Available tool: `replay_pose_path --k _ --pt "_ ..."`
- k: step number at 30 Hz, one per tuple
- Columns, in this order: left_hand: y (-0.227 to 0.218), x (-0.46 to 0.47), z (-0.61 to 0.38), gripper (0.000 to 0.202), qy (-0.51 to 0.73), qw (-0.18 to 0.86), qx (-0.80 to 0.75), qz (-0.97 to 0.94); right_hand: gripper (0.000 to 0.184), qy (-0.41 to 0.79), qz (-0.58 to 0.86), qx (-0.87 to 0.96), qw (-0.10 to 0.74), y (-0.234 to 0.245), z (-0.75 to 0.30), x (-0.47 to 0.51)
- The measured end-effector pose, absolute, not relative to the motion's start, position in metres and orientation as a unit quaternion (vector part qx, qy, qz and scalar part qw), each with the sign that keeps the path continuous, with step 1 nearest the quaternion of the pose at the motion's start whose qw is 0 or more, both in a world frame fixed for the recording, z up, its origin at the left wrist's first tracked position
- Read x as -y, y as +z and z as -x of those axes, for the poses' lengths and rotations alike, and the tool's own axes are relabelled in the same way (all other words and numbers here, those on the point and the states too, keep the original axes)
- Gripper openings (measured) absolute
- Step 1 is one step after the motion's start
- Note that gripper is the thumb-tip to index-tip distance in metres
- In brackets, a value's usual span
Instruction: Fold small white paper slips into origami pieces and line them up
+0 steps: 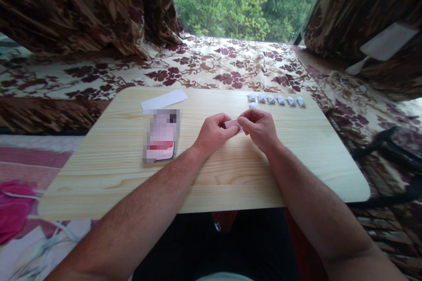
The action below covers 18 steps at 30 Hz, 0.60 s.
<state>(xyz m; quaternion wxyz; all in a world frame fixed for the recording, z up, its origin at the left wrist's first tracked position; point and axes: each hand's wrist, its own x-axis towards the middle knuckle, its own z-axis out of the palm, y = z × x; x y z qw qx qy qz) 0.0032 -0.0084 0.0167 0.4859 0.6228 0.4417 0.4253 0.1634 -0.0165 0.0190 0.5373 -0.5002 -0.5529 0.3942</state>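
Observation:
Both hands meet over the middle of a light wooden table (pixel 99 175). My left hand (pixel 214 135) and my right hand (pixel 260 129) are closed, pinching a small strip of white paper (pixel 232 123) between their fingertips, just above the tabletop. A row of several small folded white paper pieces (pixel 276 99) lies at the far right of the table, a little beyond my right hand. One more folded piece (pixel 253 105) sits just ahead of my right hand's fingers.
A phone (pixel 161 136) lies face up left of my left hand, with a white paper strip (pixel 164 100) beyond it. Flowered fabric (pixel 211 63) and brown curtains (pixel 75 4) surround the table. A white cable (pixel 49 237) lies at lower left.

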Motion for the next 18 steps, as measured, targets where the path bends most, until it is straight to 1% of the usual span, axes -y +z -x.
replay_pose_path --k 10,15,18 --pt "0.0089 0.0056 -0.0025 0.020 0.441 0.472 -0.437 -0.626 0.010 0.402 0.493 0.547 0.545 0.0178 -0.1637 0.0156" --pt "0.0081 0.0044 -0.0016 0.025 0.440 0.488 -0.437 -0.614 0.011 0.402 0.488 0.553 0.543 0.0189 -0.1628 0.0162" --pt "0.0069 0.0035 -0.0015 0.024 0.442 0.509 -0.430 -0.601 0.012 0.401 0.491 0.556 0.538 0.0192 -0.1621 0.0170"
